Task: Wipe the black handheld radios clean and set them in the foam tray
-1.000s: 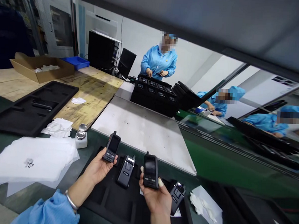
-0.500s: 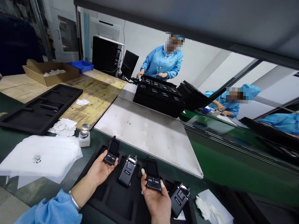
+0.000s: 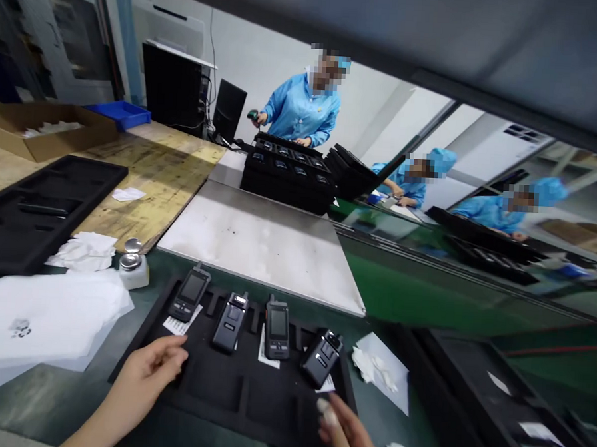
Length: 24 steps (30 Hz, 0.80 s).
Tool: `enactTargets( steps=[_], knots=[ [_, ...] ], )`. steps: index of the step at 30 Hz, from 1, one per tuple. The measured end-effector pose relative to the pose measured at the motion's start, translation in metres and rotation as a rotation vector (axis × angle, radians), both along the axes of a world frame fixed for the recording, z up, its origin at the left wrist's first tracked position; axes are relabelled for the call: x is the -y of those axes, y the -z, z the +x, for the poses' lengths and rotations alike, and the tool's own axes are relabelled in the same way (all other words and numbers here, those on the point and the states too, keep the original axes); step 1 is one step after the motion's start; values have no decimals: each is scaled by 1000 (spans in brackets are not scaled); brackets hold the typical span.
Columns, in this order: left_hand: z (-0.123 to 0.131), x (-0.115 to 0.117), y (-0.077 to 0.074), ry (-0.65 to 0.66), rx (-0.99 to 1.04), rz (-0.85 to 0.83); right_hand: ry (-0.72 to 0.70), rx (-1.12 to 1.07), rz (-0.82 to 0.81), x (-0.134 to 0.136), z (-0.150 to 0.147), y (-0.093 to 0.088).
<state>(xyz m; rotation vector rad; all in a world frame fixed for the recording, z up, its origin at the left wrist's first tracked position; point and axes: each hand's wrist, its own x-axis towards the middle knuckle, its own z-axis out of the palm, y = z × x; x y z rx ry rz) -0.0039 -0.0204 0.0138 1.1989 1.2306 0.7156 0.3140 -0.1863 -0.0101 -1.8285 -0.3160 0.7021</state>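
Observation:
Four handheld two-way radios lie in the upper row of a black foam tray [image 3: 263, 408]. The far-left radio [image 3: 191, 294] and the third radio [image 3: 277, 329] have their screens up. The second radio [image 3: 230, 322] and the right-hand radio [image 3: 323, 358] lie back side up. Labelled white slips show beside or under them. My left hand [image 3: 143, 379] hovers at the tray's left side, below the first radio, fingers loosely bent and holding nothing. Near the tray's lower right is my right hand [image 3: 350, 433], with white finger covers; its fingers are slightly apart and hold nothing visible.
A white sheet stack [image 3: 48, 317] and a dispenser bottle [image 3: 133, 270] stand left. Another foam tray [image 3: 90, 179] lies behind them. Crumpled wipes [image 3: 375, 369] and more black trays [image 3: 470, 392] are at right. Co-workers in blue [image 3: 302, 110] work beyond stacked trays [image 3: 285, 186].
Both hands have let go of the radios they held, which now lie in the tray. My hands have drawn back toward me. The view has swung right; a co-worker has raised a handheld device.

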Motion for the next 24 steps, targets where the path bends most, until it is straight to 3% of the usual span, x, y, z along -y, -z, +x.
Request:
enactTargets(
  steps=[2,4,7,10,13,17,21,24],
  knots=[
    [27,1,-1,158,-323,378,17,425,-148,-16,5,-6],
    [65,-2,-6,281,-655,633,-37,729,-313,-40,3,-9],
    [112,-9,-13,358,-1013,718,-99,899,-424,-66,-5,-6],
    [125,-17,-12,308,-1048,681,-93,872,-393,-66,-1,2],
    [113,-26,-9,181,-688,501,-30,590,-244,-51,22,8],
    [100,-37,-9,-28,225,-170,100,-125,253,-37,53,2],
    [112,-44,-12,-44,565,-451,13,-659,621,-50,57,-14],
    [124,-48,-10,-80,785,-661,-21,-817,648,-65,52,-17]
  ],
)
